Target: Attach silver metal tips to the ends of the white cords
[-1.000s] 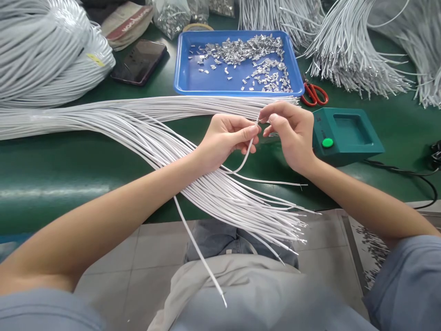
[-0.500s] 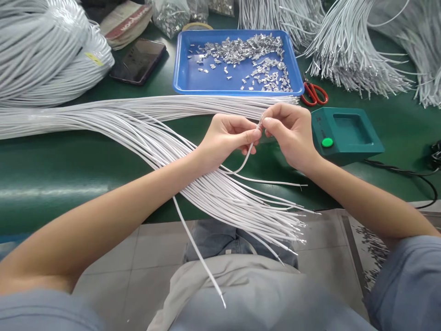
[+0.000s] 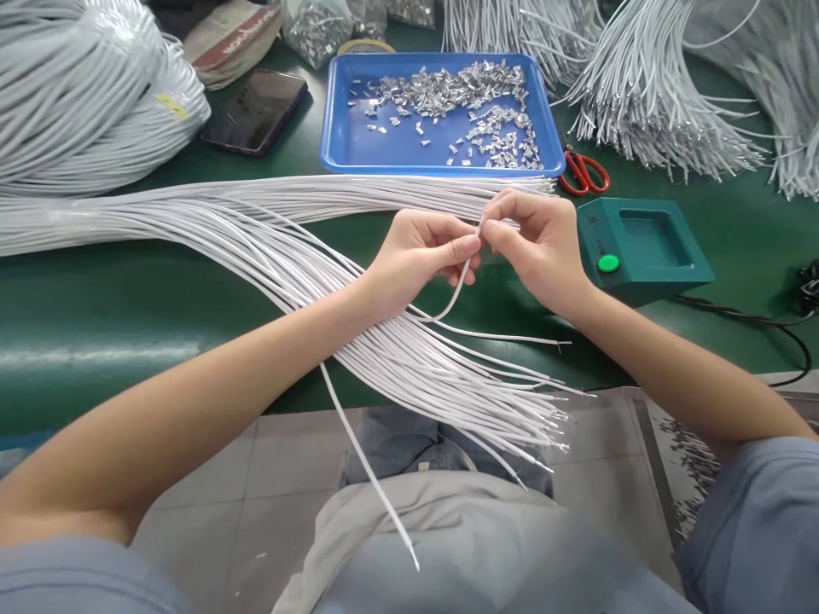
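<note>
My left hand [image 3: 435, 256] pinches a white cable [image 3: 455, 294] between thumb and forefinger, close to its tip. The cable curves up from a fanned-out bundle of white cables [image 3: 409, 367] that runs under my left forearm. Right at the cable's tip, my right hand [image 3: 534, 239] has thumb and forefinger closed on the end; the fingertips hide whether anything else is there. Many cables in the fan show bare wire ends near the table's front edge. One stray cable [image 3: 362, 456] hangs over the edge toward my lap.
Behind my hands sits a blue tray [image 3: 364, 158] of small metal clips [image 3: 448, 89]. Red-handled scissors [image 3: 583, 173] and a green device [image 3: 646, 243] with a round green button lie to the right. A phone [image 3: 256, 111] and coiled cable [image 3: 83, 94] are at the left.
Both hands stay almost in place at the cable's tip. My right fingers have shifted very slightly; the cable and the bundle look the same.
</note>
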A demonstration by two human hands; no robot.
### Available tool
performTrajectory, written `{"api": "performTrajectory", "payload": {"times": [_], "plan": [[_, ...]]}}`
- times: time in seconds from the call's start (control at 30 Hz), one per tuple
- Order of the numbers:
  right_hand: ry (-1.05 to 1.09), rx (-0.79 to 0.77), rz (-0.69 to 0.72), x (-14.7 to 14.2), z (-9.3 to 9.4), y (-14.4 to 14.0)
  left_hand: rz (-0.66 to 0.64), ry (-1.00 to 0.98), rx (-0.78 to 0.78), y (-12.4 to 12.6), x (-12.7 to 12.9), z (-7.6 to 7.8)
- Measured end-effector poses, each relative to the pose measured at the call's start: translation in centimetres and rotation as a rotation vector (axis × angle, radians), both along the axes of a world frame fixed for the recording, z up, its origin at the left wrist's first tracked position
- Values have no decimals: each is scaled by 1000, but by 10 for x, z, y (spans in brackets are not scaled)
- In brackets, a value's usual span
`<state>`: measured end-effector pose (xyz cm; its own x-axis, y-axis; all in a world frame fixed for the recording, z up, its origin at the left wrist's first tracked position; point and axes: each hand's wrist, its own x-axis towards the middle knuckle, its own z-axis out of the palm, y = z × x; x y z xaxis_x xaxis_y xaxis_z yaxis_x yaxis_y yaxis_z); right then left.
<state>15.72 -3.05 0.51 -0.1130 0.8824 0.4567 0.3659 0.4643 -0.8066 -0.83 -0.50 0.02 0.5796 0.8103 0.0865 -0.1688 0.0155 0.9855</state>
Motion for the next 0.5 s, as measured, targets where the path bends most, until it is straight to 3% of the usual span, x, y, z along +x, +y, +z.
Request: {"api": "performTrajectory", "payload": {"times": [0.27, 0.5], "plan": [[-27, 49, -78, 4, -4, 3, 15, -4, -39, 3, -1, -2], [43, 33, -30, 0, -5, 0, -3, 14, -23, 2, 0, 0]]}}
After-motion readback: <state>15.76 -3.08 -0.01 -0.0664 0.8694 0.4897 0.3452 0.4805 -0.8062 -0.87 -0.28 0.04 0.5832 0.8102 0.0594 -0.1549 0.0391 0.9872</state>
